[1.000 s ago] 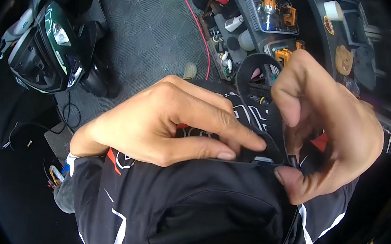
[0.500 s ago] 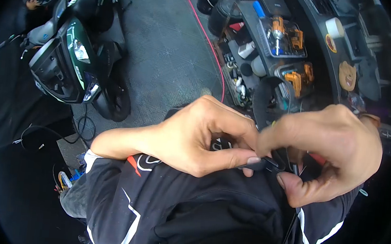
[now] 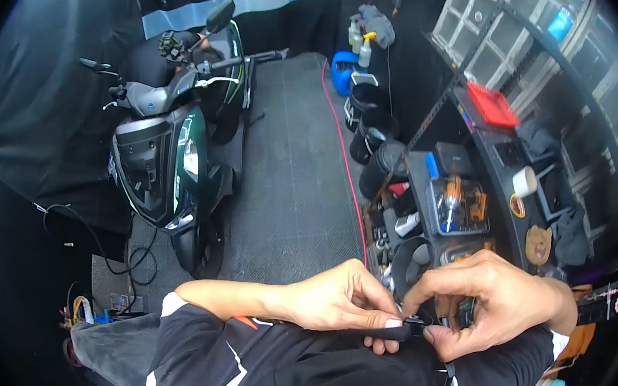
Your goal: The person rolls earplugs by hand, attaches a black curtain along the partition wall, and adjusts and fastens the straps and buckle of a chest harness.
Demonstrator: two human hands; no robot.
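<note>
In front of my torso, my left hand (image 3: 339,300) is closed, thumb and fingers pinching a slim black strip-like piece (image 3: 392,333). At its right end a small dark block (image 3: 415,323) sits between my two hands; its exact kind is too small to tell. My right hand (image 3: 495,308) curls over from the right, its thumb and forefinger tips at that block in a pinch. A thin dark strand (image 3: 449,370) hangs below my right thumb. The fingers hide part of the black piece.
A dark green scooter (image 3: 187,159) stands at left, with a person (image 3: 178,46) behind it. A red hose (image 3: 344,148) runs along the floor (image 3: 281,168). Black buckets (image 3: 374,132) and shelving with a bin of orange power tools (image 3: 460,206) line the right.
The camera has tilted up, showing more of the room's far end. Both hands sit lower in view, still together at the black piece; the right fingertips are closer to its end.
</note>
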